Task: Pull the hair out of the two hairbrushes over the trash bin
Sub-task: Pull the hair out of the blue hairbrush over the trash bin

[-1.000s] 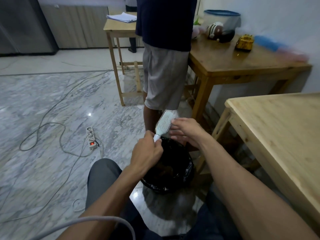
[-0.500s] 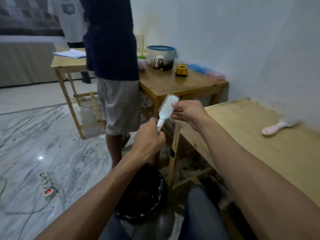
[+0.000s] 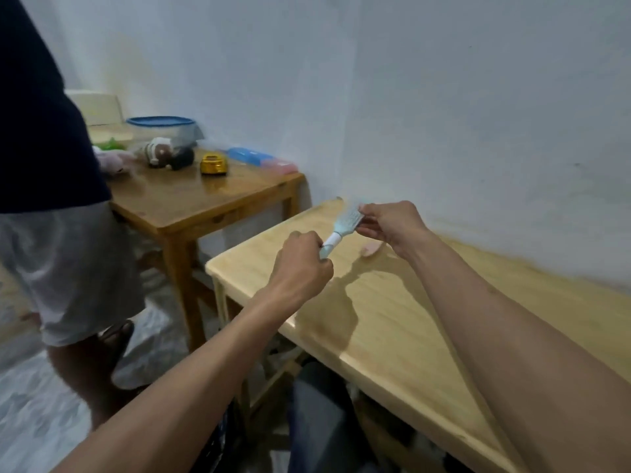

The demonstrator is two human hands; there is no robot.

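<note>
A pale wooden table [image 3: 392, 322] stands against the white wall, with a pink brush [image 3: 372, 249] lying on it near the wall, partly hidden. Beyond it, a darker wooden table [image 3: 191, 203] carries a yellow toy car [image 3: 213, 163], stuffed toys [image 3: 160, 154], a blue-lidded tub [image 3: 162, 128] and a blue-and-pink case [image 3: 261, 159].

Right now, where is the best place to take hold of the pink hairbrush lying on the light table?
Probably its handle end, from above. The pink hairbrush lies flat on the light table, mostly hidden behind the right hand; only that end shows.
</note>
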